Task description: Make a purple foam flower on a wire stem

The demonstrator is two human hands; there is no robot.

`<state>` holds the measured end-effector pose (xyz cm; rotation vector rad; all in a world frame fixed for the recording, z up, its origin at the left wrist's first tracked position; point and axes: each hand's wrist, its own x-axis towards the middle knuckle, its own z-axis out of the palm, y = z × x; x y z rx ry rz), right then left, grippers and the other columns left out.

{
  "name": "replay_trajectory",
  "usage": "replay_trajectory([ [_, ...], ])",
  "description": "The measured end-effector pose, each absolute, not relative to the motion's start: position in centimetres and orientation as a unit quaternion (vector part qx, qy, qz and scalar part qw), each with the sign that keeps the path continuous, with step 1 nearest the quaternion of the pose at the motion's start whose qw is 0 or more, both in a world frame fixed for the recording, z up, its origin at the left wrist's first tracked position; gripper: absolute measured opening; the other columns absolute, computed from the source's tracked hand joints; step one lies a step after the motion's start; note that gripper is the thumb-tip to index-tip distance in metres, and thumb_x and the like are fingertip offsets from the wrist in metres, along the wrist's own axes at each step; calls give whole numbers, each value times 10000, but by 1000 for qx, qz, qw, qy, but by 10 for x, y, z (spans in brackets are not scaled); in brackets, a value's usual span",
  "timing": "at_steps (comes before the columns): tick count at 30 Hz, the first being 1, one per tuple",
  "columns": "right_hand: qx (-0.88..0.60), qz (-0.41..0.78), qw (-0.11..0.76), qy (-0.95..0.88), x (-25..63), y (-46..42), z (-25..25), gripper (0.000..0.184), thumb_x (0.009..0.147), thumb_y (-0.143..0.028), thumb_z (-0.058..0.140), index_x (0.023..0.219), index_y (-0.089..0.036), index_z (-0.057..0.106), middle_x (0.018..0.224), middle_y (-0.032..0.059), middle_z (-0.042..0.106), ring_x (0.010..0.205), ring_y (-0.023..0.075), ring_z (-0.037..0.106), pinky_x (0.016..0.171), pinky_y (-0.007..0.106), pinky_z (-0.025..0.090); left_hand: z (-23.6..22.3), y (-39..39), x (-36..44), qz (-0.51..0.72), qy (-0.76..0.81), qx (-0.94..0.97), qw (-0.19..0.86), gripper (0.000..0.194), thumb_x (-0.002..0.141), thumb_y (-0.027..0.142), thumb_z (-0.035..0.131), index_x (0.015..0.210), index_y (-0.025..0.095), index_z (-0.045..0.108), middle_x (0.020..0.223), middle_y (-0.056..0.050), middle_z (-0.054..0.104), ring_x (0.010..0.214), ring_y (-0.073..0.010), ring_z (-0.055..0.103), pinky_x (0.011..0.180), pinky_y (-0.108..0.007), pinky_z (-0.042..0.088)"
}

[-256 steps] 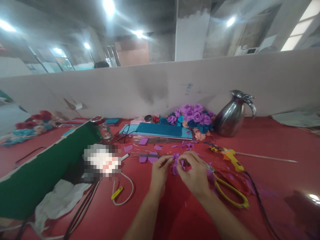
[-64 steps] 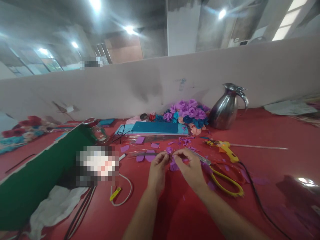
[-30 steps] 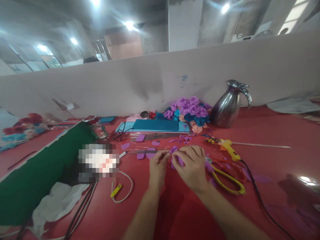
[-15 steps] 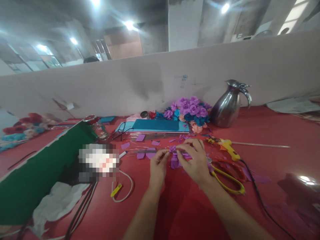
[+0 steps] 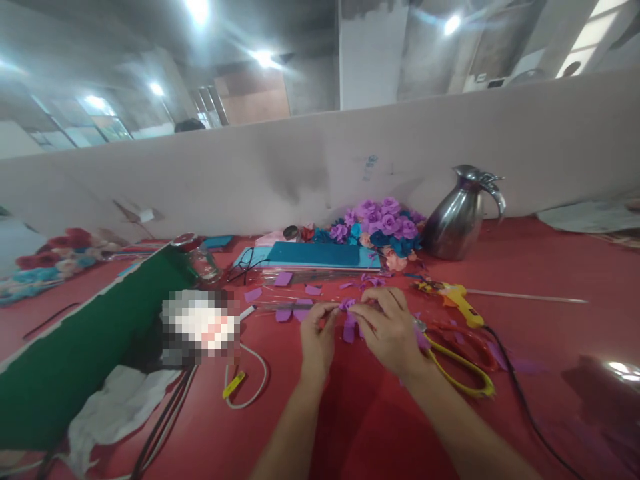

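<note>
Between my hands is a small purple paper flower (image 5: 345, 305), partly hidden by fingertips. My left hand (image 5: 319, 337) pinches it from the left with thumb and forefinger. From the other side, the thumb and fingers of my right hand (image 5: 393, 328) close on its purple paper. Just beneath it is a purple paper strip (image 5: 349, 330); whether the two are joined I cannot tell. Loose purple petals (image 5: 283, 279) are scattered left of and behind my hands. Scissors (image 5: 463, 380) with yellow and red handles lie beside my right wrist.
A yellow glue gun (image 5: 463, 305) with a black cord lies to the right. Behind stand a steel jug (image 5: 455, 223) and a heap of paper flowers (image 5: 383, 220). Blue sheets (image 5: 315, 253) lie further back. At left are a green panel (image 5: 100, 340), a glass jar (image 5: 204, 265) and cables.
The right fingers have shifted slightly left and closer over the flower. My left hand keeps its pinch. The whole view has moved a little.
</note>
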<state>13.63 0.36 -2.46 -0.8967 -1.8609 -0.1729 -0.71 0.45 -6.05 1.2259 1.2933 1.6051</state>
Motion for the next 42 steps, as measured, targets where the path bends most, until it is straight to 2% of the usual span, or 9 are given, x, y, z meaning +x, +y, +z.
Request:
replay_trajectory([
  [3,-386,-31,539,-748,129,0,-26,108,846,-132,617,866,-204,695,850,49,585,809,190,505,732,329,443,-59,4,-8,628,503,478,353,128,759,293,662,807,193,723,819,-43,689,802,-185,608,779,-299,456],
  [9,-391,-82,532,-747,127,-1,-28,178,830,-105,610,864,-241,719,830,42,603,801,199,516,745,352,425,-62,5,-8,640,490,446,389,146,742,314,686,808,193,731,832,-45,695,814,-183,609,784,-292,454],
  [16,-464,97,585,-658,134,11,-33,133,860,-195,541,869,-220,671,839,48,653,825,217,578,754,379,462,-58,3,-6,662,458,347,482,178,708,322,730,834,197,739,864,-34,722,852,-169,620,840,-289,443],
  [21,-424,197,597,-652,128,3,-26,89,831,-228,578,855,-218,663,828,42,662,810,206,597,742,354,476,-53,0,-3,658,426,338,521,169,674,300,759,811,199,754,879,-37,711,856,-165,609,837,-284,444],
  [25,-429,201,585,-659,121,-7,-21,66,814,-238,605,768,-218,648,778,31,653,791,206,582,749,360,448,-53,1,-5,658,421,372,502,147,661,282,763,786,203,764,885,-31,648,853,-153,572,787,-255,437],
  [30,-447,196,583,-650,117,-7,-22,57,798,-211,596,755,-213,633,773,28,646,784,205,575,741,364,439,-56,4,-7,649,445,401,470,136,670,282,747,777,203,776,902,-40,593,873,-162,538,761,-248,428],
  [39,-453,196,587,-641,119,-3,-26,82,780,-199,565,733,-215,630,759,29,652,777,204,570,743,363,438,-59,6,-8,644,448,408,467,141,642,286,765,755,203,777,890,-50,607,858,-176,548,751,-264,444],
  [42,-459,228,585,-629,120,-2,-27,107,778,-217,557,685,-212,610,715,23,638,741,198,564,724,351,434,-58,5,-8,632,456,401,481,159,639,294,770,761,192,776,846,-52,633,822,-177,557,736,-268,447],
])
